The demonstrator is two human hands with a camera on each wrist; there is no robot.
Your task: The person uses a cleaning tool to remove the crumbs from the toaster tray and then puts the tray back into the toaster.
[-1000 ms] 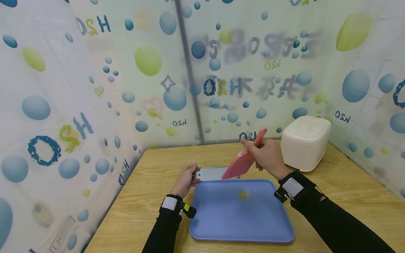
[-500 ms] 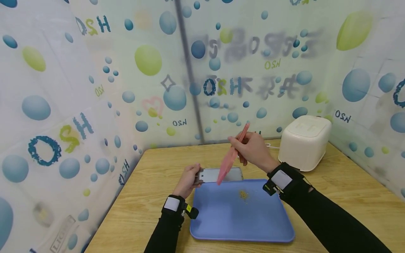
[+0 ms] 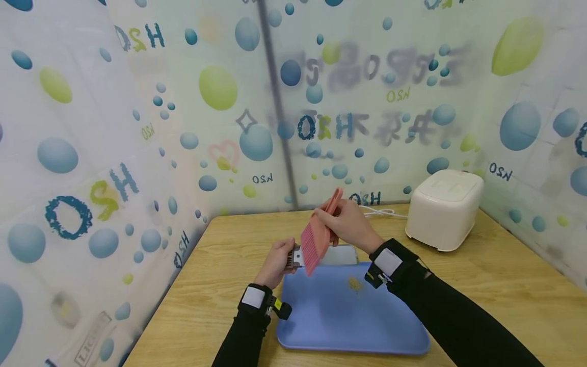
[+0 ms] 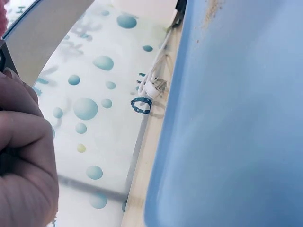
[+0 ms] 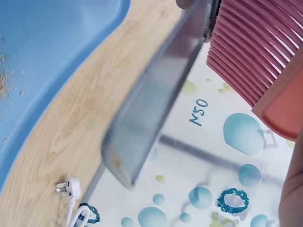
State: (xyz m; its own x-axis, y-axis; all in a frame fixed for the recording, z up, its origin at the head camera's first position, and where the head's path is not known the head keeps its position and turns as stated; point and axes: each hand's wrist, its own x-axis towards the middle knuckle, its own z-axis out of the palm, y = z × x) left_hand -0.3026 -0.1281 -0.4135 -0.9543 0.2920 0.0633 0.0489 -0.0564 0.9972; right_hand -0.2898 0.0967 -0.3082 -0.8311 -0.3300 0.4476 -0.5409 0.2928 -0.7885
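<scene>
My left hand [image 3: 276, 261] grips the left end of a thin metal crumb tray [image 3: 341, 255], held above the far edge of a blue serving tray [image 3: 348, 326]. In the right wrist view a brown smear of crumbs [image 5: 116, 161] shows at the metal tray's free end. My right hand [image 3: 350, 224] holds a pink brush [image 5: 258, 52] by its handle, bristles slanting down to the left. The bristles overlap the left part of the crumb tray in the head view. A small heap of crumbs [image 3: 354, 284] lies on the blue tray.
A cream toaster [image 3: 445, 209] stands at the back right of the wooden table [image 3: 220, 285]. Its white cord [image 3: 380, 211] trails behind my right hand, with a plug [image 5: 71, 188] at the end. Bubble-patterned sheeting [image 3: 220, 153] encloses the table's back and sides.
My right hand has moved left with the brush, along the crumb tray toward my left hand. The bristle side has turned into view. My left hand keeps its grip with only a slight shift.
</scene>
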